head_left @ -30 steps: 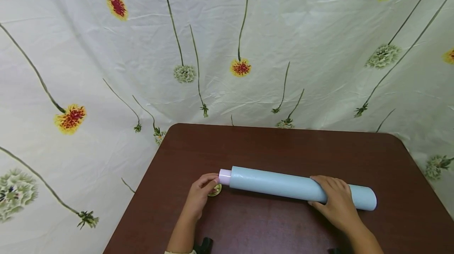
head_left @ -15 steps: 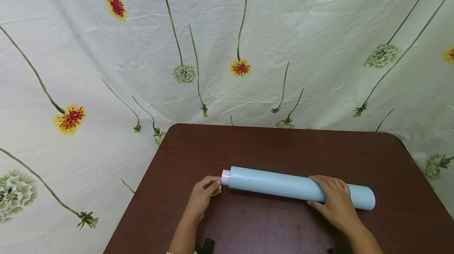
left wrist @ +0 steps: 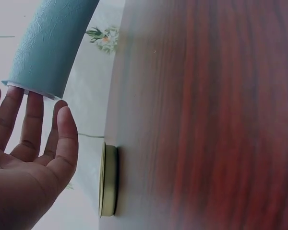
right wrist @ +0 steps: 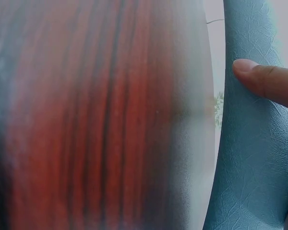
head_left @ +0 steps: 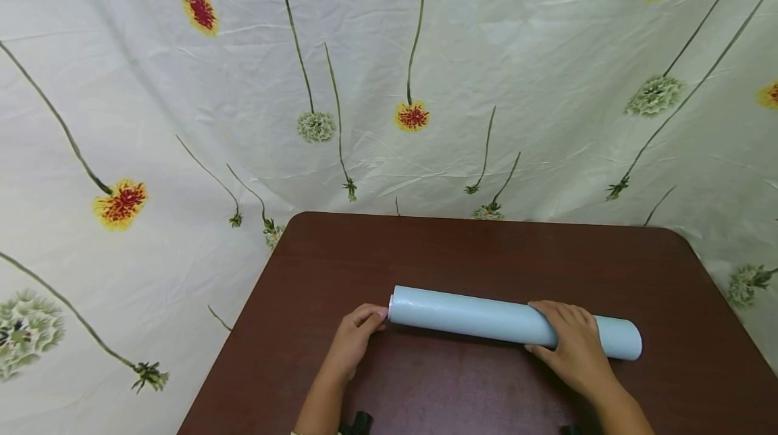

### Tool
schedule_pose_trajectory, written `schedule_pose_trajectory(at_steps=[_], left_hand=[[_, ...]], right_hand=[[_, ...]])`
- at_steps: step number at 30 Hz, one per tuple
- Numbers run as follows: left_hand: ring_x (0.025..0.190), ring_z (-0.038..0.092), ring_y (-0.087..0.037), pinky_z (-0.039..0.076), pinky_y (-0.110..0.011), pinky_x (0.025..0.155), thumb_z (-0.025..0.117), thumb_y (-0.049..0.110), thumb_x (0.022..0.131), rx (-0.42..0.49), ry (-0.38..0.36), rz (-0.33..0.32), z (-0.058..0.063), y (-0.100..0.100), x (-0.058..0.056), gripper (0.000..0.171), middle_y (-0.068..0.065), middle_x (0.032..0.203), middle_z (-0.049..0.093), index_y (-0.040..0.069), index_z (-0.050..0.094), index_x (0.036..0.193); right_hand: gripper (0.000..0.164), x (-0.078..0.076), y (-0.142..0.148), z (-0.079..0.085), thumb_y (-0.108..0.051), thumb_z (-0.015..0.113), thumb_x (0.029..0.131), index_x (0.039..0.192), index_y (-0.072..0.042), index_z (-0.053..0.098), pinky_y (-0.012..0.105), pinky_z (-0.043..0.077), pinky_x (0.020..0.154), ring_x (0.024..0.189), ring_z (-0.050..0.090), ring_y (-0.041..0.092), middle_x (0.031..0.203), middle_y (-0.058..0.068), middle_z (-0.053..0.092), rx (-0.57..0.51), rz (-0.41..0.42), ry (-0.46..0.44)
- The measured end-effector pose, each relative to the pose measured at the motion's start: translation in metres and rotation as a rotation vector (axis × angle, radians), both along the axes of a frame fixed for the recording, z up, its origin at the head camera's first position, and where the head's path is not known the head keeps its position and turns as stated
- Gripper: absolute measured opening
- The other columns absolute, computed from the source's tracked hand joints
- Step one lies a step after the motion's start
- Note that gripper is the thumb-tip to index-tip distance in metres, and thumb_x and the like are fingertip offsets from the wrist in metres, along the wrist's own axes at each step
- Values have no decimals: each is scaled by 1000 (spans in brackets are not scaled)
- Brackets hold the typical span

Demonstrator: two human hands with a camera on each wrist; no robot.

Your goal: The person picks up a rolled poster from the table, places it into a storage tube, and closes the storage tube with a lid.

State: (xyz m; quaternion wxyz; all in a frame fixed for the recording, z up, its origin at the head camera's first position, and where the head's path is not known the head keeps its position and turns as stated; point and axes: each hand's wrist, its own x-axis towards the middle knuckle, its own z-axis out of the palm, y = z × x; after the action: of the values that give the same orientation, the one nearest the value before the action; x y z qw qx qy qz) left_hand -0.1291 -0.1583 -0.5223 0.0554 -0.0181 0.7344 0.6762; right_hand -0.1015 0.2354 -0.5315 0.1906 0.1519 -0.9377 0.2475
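Note:
A long light-blue tube point(head_left: 468, 313) with a leather-like grain lies across the table, slightly slanted. My right hand point(head_left: 571, 340) grips it near its right end, and the right wrist view shows the thumb point(right wrist: 264, 79) lying along the blue surface point(right wrist: 254, 158). At the other end only a thin rim of the pale pink inner tube point(head_left: 391, 307) shows. There my left hand point(head_left: 354, 335) touches the opening. Its fingers point(left wrist: 33, 122) are straight, and the tips of two of them are hidden inside the rim in the left wrist view.
A round gold lid point(left wrist: 109, 179) rests on the dark brown wooden table point(head_left: 462, 252), near my left hand. Behind the table hangs a white cloth point(head_left: 365, 70) printed with flowers. Small black objects point(head_left: 358, 421) show at the lower edge, by the wrists.
The pink inner tube has slid rightward into the blue tube until only its rim shows. My left hand has followed it right, covering the gold lid. The right hand keeps its grip.

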Motion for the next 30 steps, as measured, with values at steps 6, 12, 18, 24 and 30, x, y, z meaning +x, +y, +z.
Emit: schedule_pose_trajectory(at_steps=[6,12,18,24,30], left_hand=[[101,58,-12,56,-32,93,62,21,100,-10,12,1,0,6,1,30,-7,109,62,-6,74,97],[102,58,-9,55,-31,92,58,22,102,-30,25,-29,-1,9,2,33,-9,112,63,-8,72,101],[107,57,-10,55,-35,96,55,25,104,-54,31,-84,-2,12,3,38,-16,121,63,-8,72,109],[112,57,-14,55,-34,95,55,25,104,-46,20,-84,1,15,5,38,-19,125,64,-8,72,107],[107,59,-9,55,-34,94,57,24,103,-38,6,-64,1,13,7,35,-18,122,65,-7,71,109]], right_hand=[[83,1,-1,0,-19,98,58,133,-14,61,59,31,100,117,55,33,127,10,65,1,-2,1],[83,1,-1,0,-20,98,58,132,-14,61,58,31,100,117,55,33,126,10,65,6,-4,8],[82,1,-2,-1,-20,98,59,132,-14,61,58,31,100,117,55,33,126,9,65,8,-3,3],[82,1,-2,-1,-20,98,58,132,-14,61,58,31,101,117,55,33,126,9,65,10,0,4],[82,1,-2,-1,-21,98,59,132,-15,61,58,31,101,118,55,33,126,9,65,16,0,2]])
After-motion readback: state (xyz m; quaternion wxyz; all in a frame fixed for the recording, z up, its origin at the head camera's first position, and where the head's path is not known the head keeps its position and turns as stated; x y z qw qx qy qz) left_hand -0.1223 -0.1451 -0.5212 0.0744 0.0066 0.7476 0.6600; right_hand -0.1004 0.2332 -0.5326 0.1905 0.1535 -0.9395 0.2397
